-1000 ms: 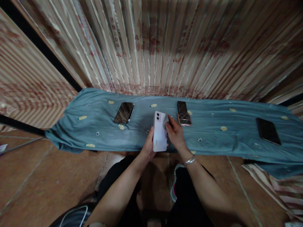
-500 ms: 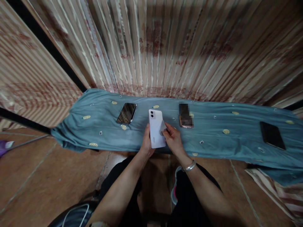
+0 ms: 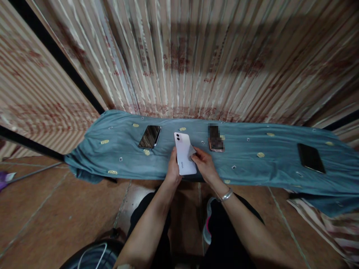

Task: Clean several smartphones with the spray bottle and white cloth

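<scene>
A pale lavender smartphone (image 3: 183, 158) is held back side up, its camera lenses at the top left. My left hand (image 3: 173, 168) is closed around its left edge. In my right hand (image 3: 204, 160), fingers pinch a small grey piece, which looks like a cloth (image 3: 192, 150), against the right side of the phone's back. Beyond my left hand lies a dark phone (image 3: 150, 136), screen up. Another phone (image 3: 215, 140), partly blurred out, lies beyond my right hand. Farther right is a black phone (image 3: 311, 158).
The phones lie on a narrow bench covered by a blue patterned cloth (image 3: 249, 172). Behind it hangs a striped curtain (image 3: 196, 67), with a black metal bar (image 3: 58, 56) at the left. A round dark object (image 3: 92, 257) with a white cable stands at the lower left.
The grey piece and my right fingers have shifted slightly up and left over the phone's back. The phone tilts a little more to the left. The view has shifted slightly.
</scene>
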Tool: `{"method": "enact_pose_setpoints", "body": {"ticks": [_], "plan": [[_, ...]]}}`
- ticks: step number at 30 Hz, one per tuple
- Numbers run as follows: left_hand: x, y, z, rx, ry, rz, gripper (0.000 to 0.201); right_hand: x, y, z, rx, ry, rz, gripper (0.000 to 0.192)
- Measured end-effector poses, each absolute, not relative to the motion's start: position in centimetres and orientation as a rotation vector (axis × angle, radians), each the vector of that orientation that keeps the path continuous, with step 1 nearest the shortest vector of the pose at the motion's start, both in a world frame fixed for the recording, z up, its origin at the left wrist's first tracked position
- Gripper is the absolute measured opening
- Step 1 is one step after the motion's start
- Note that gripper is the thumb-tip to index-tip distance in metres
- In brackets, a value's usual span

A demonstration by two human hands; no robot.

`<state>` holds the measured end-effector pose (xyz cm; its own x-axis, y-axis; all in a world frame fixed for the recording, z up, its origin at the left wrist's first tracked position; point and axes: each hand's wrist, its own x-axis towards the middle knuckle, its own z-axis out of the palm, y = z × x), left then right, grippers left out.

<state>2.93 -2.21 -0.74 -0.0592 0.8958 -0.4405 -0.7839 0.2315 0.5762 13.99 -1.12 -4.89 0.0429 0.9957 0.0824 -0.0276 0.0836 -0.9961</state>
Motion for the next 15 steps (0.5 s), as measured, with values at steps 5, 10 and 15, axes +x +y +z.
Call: {"method": "enact_pose_setpoints", "body": {"ticks": [5, 10, 15], "plan": [[3.6, -1.9, 1.8, 0.186, 0.833, 1.330, 0.035, 14.5, -1.4, -3.3, -1.114, -1.112, 1.185, 0.040], [3.7, -1.6, 3.9, 0.271, 0.814, 1.255, 0.039, 14.6, -1.3, -2.0, -1.013, -0.990, 1.261, 0.037], [2.4, -1.3, 3.4, 0.273, 0.834, 1.255, 0.038, 14.1, -1.0, -2.2, -1.012, -1.014, 1.309, 0.026]]}}
